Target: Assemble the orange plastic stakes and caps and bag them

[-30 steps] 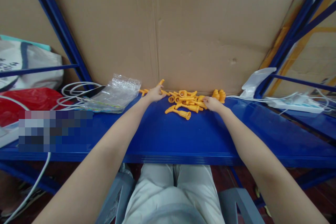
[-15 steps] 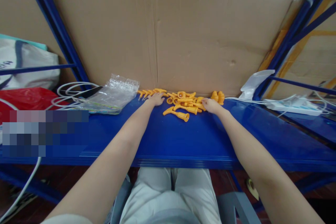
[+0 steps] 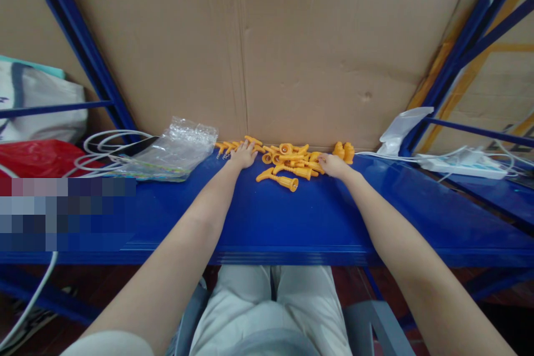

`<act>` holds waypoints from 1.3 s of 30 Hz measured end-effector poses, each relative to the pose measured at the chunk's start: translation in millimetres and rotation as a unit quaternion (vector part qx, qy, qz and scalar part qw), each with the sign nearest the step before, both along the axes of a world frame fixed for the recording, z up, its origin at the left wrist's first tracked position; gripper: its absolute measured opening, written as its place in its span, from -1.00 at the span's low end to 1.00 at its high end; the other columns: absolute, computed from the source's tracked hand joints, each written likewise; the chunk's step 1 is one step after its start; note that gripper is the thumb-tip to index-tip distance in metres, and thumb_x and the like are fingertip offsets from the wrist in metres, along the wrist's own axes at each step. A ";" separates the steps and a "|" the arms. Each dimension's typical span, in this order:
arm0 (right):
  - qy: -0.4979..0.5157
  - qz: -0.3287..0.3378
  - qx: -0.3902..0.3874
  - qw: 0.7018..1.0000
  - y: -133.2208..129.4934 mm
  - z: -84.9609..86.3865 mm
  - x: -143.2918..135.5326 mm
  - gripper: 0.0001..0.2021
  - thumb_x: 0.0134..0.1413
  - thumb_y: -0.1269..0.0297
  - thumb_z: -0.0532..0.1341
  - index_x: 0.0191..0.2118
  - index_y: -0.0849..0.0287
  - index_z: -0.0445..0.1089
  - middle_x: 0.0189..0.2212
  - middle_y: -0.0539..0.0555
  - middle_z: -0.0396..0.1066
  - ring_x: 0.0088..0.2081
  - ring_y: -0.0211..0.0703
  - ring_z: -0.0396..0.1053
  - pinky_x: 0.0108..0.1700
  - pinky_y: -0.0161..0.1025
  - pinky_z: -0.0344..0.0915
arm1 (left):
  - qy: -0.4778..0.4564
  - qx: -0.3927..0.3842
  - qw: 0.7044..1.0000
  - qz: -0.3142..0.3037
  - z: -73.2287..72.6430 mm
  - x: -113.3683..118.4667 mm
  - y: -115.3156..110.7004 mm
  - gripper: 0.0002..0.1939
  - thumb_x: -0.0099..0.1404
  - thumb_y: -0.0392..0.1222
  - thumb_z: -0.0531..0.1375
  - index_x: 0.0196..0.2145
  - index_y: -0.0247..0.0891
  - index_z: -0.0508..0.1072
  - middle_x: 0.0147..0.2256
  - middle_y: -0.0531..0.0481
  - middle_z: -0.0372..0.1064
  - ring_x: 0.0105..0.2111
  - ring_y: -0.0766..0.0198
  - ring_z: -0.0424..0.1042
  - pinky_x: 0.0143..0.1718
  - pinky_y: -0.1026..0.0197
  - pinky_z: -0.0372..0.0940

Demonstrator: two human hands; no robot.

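A pile of orange plastic pieces (image 3: 287, 183), with curved arms and flared, hollow ends, lies at the back of the blue shelf. My left hand (image 3: 244, 156) rests at the pile's left, fingers spread over a row of orange handles (image 3: 223, 147) with thin metal ends. Its fingertips reach an orange handle (image 3: 252, 140) by the cardboard. At the pile's right edge, my right hand (image 3: 332, 166) has its fingers curled at an orange piece (image 3: 316, 156), which they partly cover. Two upright orange pieces (image 3: 344, 151) stand just behind that hand.
Clear plastic bags (image 3: 179, 147) and white cable coils (image 3: 112, 147) lie to the left, near a red bag (image 3: 41, 157). A cardboard sheet (image 3: 300, 55) closes off the back. On the right are a white power strip (image 3: 463, 167) and a blue post (image 3: 469, 55).
The view has shifted slightly. My left hand's fingers have spread and reached farther back onto an orange handle. My right hand stays at the pile's right edge.
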State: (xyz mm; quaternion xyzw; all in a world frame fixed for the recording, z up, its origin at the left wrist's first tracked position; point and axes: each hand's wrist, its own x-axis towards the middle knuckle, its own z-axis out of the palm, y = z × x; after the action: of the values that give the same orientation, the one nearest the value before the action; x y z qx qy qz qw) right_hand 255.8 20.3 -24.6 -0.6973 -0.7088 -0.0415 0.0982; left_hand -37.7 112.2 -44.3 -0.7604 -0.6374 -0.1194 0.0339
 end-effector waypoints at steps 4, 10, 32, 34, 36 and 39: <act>0.001 0.003 0.001 1.000 0.2 0.0 -0.1 -0.62 0.37 0.40 -0.07 0.04 0.26 0.47 0.08 0.25 0.48 0.12 -0.01 0.43 0.08 -0.26 0.29 | -0.008 0.003 1.000 -0.001 -1.4 -0.7 0.6 -0.37 0.47 -0.01 -0.22 0.42 -0.22 -0.02 0.44 -0.21 -0.22 0.42 -0.06 -0.15 0.32 -0.29 -0.05; -0.012 0.010 0.004 1.000 0.9 -0.8 0.8 -0.61 0.38 0.38 -0.08 0.03 0.23 0.47 0.09 0.21 0.48 0.11 -0.06 0.43 0.06 -0.29 0.29 | -0.015 0.063 0.998 0.004 -1.5 -0.2 -2.6 -0.43 0.45 -0.05 -0.14 0.34 -0.19 0.19 0.32 -0.30 0.13 0.31 -0.18 0.11 0.25 -0.32 0.03; -0.018 0.019 0.024 0.999 4.7 -4.8 5.3 -0.61 0.35 0.38 -0.06 0.03 0.20 0.48 0.04 0.20 0.52 0.06 -0.03 0.47 0.06 -0.23 0.32 | 0.008 0.039 0.994 -0.101 19.9 31.2 -13.5 -0.60 0.24 -0.18 0.16 0.02 -0.14 0.55 0.01 -0.16 0.53 0.08 -0.07 0.45 0.10 0.01 0.29; -0.021 0.019 0.021 0.999 4.8 -4.9 5.7 -0.61 0.36 0.37 -0.07 0.02 0.19 0.49 0.04 0.19 0.52 0.07 -0.05 0.46 0.06 -0.25 0.31 | 0.020 0.027 0.997 -0.068 20.7 31.0 -14.7 -0.59 0.27 -0.08 0.15 0.03 -0.24 0.51 0.03 -0.26 0.50 0.08 -0.13 0.44 0.10 -0.04 0.28; -0.019 0.016 0.017 1.000 4.5 -4.4 5.2 -0.61 0.37 0.35 -0.07 0.01 0.20 0.49 0.06 0.18 0.51 0.07 -0.06 0.45 0.06 -0.28 0.30 | 0.018 0.012 0.999 -0.043 19.7 28.3 -13.4 -0.52 0.29 0.01 0.14 0.07 -0.32 0.46 0.04 -0.33 0.48 0.07 -0.16 0.44 0.09 -0.05 0.28; -0.011 0.009 0.013 1.000 3.1 -2.9 3.3 -0.61 0.38 0.34 -0.08 0.01 0.20 0.49 0.06 0.18 0.50 0.07 -0.07 0.45 0.05 -0.30 0.30 | 0.003 -0.001 0.999 -0.043 15.6 20.5 -9.2 -0.48 0.31 0.07 0.11 0.07 -0.35 0.44 0.04 -0.35 0.47 0.07 -0.18 0.43 0.08 -0.04 0.27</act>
State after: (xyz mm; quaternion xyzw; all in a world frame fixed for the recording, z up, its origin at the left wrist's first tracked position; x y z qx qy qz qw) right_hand 259.1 23.4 -27.4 -0.6889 -0.7157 -0.0571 0.0997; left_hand -17.1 103.0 -28.7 -0.7877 -0.6038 -0.1181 0.0300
